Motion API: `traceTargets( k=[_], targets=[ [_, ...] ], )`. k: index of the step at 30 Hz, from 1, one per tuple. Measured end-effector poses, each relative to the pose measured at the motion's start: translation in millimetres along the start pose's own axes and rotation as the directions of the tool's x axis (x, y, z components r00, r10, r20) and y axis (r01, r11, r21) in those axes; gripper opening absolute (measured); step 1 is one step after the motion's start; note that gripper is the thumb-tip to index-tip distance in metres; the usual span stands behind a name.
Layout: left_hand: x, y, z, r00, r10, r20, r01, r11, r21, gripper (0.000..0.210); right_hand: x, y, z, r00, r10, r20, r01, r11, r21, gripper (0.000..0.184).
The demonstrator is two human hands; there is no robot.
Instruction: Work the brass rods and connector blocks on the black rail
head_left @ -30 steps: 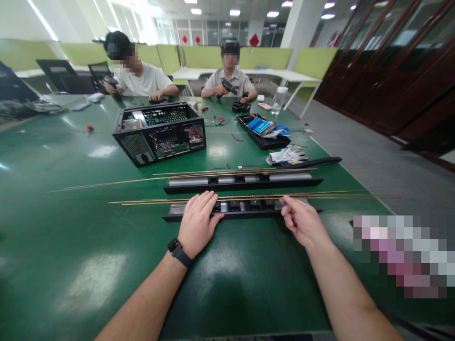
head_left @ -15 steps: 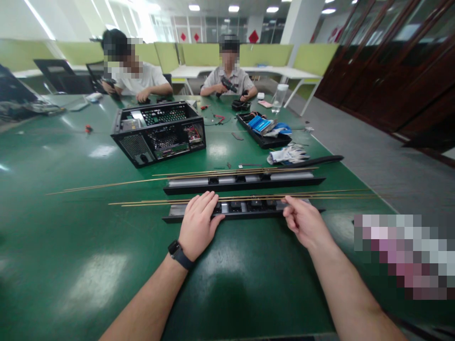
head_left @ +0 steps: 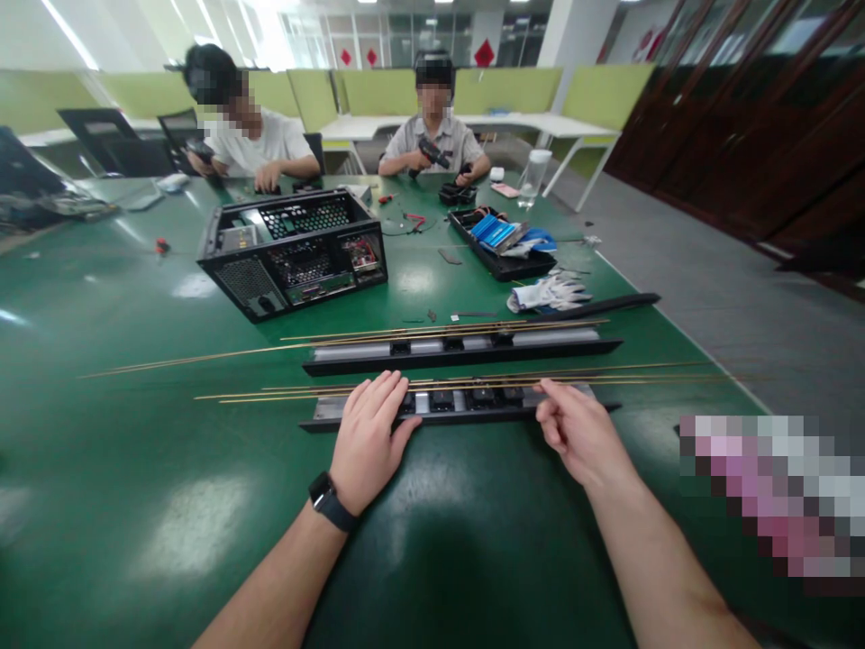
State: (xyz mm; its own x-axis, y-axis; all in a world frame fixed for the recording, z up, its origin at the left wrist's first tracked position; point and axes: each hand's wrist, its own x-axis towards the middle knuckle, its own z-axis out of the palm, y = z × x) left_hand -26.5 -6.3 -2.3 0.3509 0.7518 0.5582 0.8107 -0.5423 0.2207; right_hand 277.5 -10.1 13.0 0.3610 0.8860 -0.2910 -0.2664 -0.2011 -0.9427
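The nearer long black rail (head_left: 446,417) lies crosswise on the table, with silver stretches and several square black parts along its channel. My left hand (head_left: 370,428) lies over its left part, fingers across the top and thumb along the near side, gripping it. Several thin brass-coloured rods (head_left: 270,397) run along this rail and stick out past both ends. At the rail's right part, my right hand (head_left: 574,428) has its fingers curled and a fingertip pinched at the rods; the thumb is mostly hidden. A second black rail (head_left: 466,354) lies just beyond, with more thin rods (head_left: 223,352) across it.
Beyond the rails stand an open black computer case (head_left: 297,252) and a black tray (head_left: 520,266) with blue parts. White work gloves (head_left: 550,293) and a dark strip (head_left: 601,308) lie at the right. Two people sit across the green table (head_left: 168,505), one holding a power drill (head_left: 432,153).
The view has shifted slightly, so the rails and my left hand appear a little further left and lower. Both hands keep nearly the same places on the near rail and rods.
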Motion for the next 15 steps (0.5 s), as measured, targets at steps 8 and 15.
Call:
traceTargets(
  k=[8,15],
  targets=[
    [-0.1,-2.6,0.5,1.000,0.007,0.018,-0.007,1.000,0.013,0.051,-0.5,-0.6,1.8,1.000,0.003,-0.012,-0.003,1.000,0.006,0.045],
    [0.6,-2.7,-0.8,1.000,0.015,0.010,-0.015,1.000,0.001,0.052,-0.1,0.4,2.1,1.000,0.004,-0.014,-0.004,1.000,0.022,0.046]
  ],
)
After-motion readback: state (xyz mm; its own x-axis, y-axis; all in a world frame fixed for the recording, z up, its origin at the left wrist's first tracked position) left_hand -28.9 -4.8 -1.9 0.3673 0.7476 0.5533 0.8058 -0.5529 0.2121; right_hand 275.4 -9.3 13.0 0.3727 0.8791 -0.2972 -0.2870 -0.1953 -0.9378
